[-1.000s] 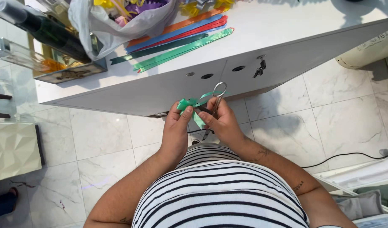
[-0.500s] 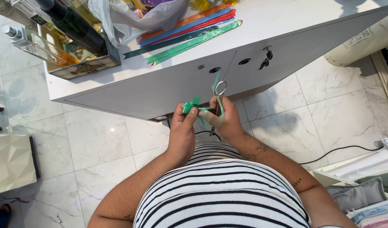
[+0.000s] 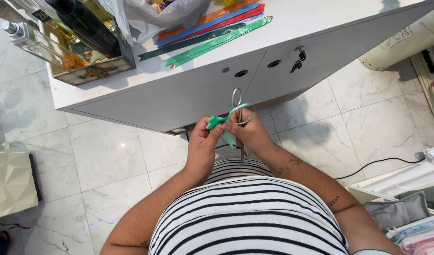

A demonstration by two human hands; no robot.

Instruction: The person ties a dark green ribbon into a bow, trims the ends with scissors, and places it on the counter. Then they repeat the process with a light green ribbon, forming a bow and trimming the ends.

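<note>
My left hand (image 3: 203, 144) and my right hand (image 3: 252, 134) meet in front of my striped shirt, both pinching a short green ribbon (image 3: 217, 121) that loops between the fingers. A pair of metal scissors (image 3: 237, 101) is also held in my right hand, handles pointing up toward the white cabinet (image 3: 179, 94), blade tip pointing down past the fingers. More ribbon strips (image 3: 212, 28) in green, blue, red and orange lie on the cabinet top.
A mirrored tray with bottles (image 3: 80, 42) and a plastic bag (image 3: 155, 14) sit on the cabinet top. A key hangs in a cabinet lock (image 3: 299, 55). A black cable (image 3: 382, 165) crosses the marble floor; folded fabrics (image 3: 415, 212) lie at right.
The view has shifted, so the cabinet and hands sit differently in frame. My hands stay together on the green ribbon, whose loop now arcs over the scissors.
</note>
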